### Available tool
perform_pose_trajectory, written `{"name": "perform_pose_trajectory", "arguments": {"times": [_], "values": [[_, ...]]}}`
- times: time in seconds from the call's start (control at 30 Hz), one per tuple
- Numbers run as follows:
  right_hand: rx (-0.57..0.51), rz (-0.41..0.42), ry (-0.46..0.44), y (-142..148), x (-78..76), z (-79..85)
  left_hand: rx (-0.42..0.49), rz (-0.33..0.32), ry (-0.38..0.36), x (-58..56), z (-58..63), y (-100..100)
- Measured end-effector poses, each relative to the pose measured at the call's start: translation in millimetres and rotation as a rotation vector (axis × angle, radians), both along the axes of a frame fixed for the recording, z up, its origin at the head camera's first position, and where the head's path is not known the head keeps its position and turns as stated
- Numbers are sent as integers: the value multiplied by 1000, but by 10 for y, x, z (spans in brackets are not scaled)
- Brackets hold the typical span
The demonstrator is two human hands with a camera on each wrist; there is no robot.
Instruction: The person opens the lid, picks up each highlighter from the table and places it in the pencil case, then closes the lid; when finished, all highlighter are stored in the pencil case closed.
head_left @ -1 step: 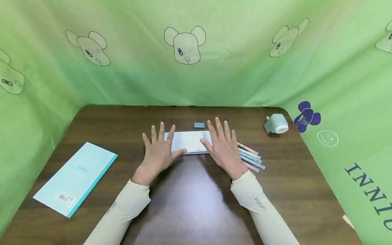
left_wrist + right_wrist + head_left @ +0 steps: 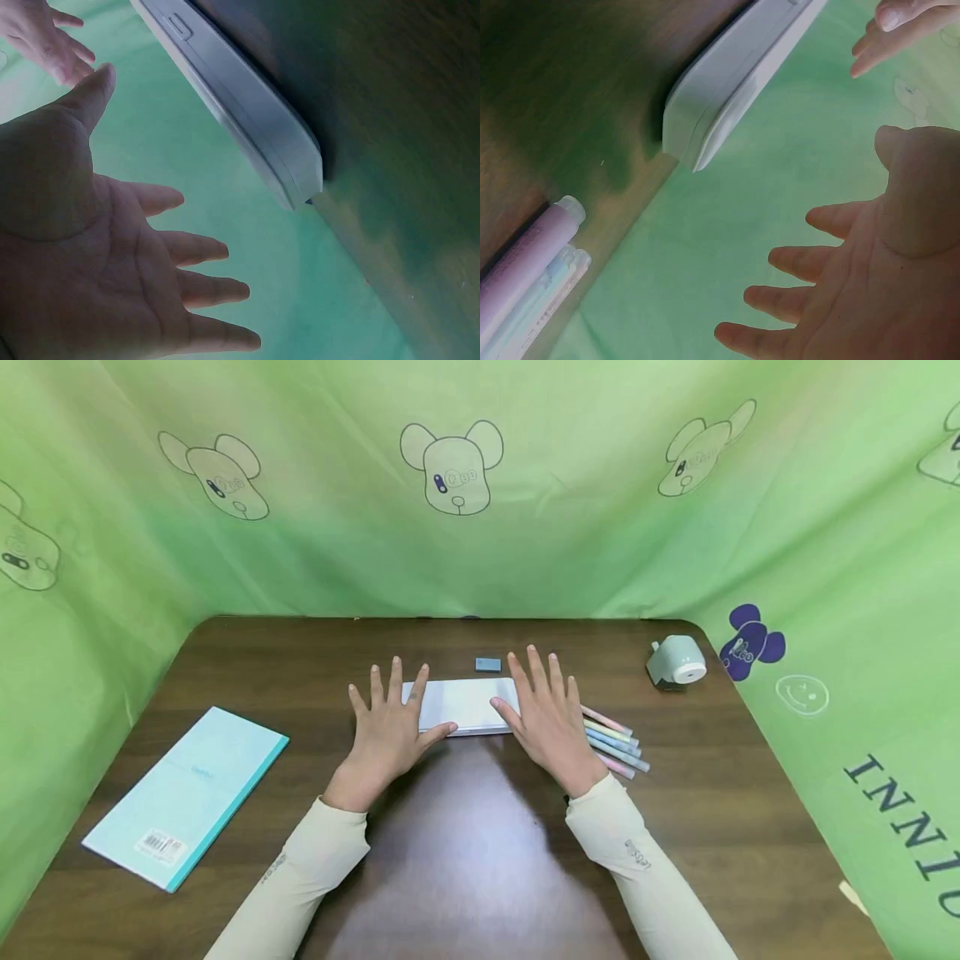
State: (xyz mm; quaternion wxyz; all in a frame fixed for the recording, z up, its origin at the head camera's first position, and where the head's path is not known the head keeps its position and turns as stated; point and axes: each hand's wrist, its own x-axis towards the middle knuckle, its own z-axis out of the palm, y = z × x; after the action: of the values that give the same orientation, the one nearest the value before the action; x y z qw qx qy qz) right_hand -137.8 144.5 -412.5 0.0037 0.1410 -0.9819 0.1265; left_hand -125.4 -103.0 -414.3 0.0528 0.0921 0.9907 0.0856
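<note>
A flat white box (image 2: 468, 706), like a pencil case, lies at the middle of the table. Its front side with a small catch shows in the left wrist view (image 2: 247, 112). My left hand (image 2: 386, 735) is held above the table at the box's left end, fingers spread and straight. On the other end my right hand (image 2: 551, 727) is spread the same way, its palm raised off the box and holding nothing. Several pastel pens (image 2: 618, 745) lie to the right of the right hand, partly hidden by it. Behind the box rests a small blue-grey block (image 2: 487, 665), perhaps an eraser.
A light blue notebook (image 2: 187, 793) with a barcode lies at the left of the brown table (image 2: 480, 860). Near the back right corner stands a grey-green device (image 2: 677, 662), like a pencil sharpener. Green printed cloth (image 2: 322, 527) hangs around the back and sides.
</note>
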Motion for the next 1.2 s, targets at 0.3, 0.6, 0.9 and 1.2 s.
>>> {"name": "perform_pose_trajectory", "arguments": {"times": [0.3,0.6,0.9,1.2], "values": [[-13,-2,-33,36,-29,-56,12,-1,-8,-13,-5,-6],[-18,-13,-78,167,-72,-46,17,16,-35,7,8,-27],[-157,48,-122,384,-210,-147,94,45,-92,-21,-47,-114],[-316,203,-257,386,-270,-240,312,-68,-167,-124,-137,-319]]}}
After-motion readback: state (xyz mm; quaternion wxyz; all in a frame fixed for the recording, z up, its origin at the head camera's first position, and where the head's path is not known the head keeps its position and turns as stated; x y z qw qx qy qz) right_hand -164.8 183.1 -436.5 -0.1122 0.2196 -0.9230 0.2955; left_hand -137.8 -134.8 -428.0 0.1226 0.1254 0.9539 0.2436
